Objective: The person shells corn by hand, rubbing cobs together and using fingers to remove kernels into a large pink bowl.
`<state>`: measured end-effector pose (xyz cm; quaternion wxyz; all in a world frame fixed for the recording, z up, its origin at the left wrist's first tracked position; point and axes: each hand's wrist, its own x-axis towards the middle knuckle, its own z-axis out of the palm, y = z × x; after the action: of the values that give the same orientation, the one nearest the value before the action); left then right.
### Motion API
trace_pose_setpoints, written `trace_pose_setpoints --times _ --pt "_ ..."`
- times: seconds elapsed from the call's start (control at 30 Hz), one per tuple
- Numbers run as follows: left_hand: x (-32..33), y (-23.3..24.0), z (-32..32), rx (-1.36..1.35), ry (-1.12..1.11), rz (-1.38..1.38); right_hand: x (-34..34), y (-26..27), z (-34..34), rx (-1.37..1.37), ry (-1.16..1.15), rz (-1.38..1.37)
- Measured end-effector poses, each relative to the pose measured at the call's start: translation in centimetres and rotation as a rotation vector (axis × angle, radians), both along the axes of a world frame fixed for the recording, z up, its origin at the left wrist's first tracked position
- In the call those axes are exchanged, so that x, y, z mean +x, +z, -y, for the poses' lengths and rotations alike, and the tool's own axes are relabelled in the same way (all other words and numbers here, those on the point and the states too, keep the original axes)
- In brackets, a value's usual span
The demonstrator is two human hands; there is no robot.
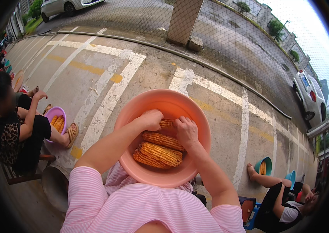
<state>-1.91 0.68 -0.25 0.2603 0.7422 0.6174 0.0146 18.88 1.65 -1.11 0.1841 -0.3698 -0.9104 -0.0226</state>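
Note:
A pink plastic basin point(164, 182) rests on my lap. Inside it, my left hand point(152, 119) and my right hand point(186, 131) grip opposite ends of one ear of dried corn point(166, 123), which lies crosswise between them near the far wall. Just below that ear, a second corn ear point(163, 140) slants toward my right wrist. Several more ears of yellow corn point(160, 154) are piled at the near side of the basin. My fingers hide both ends of the held ear.
At left a seated person point(33, 128) has a purple basin point(56, 110) of corn; a metal bowl point(55, 186) stands nearby. Another seated person point(281, 201) is at right, by a teal basin point(267, 163) with corn. Beyond the painted concrete runs a mesh fence with a pillar point(184, 20).

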Motion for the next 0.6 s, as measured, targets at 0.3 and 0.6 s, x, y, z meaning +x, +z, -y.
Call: trace_pose_setpoints --times 0.3,0.6 --pt "-0.7 0.9 -0.6 -0.030 0.041 0.129 -0.2 0.0 -0.6 -0.073 -0.025 -0.039" --pt "-1.5 -1.1 -1.1 -0.246 0.034 0.524 -0.1 0.5 0.5 -0.297 -0.014 -0.033"
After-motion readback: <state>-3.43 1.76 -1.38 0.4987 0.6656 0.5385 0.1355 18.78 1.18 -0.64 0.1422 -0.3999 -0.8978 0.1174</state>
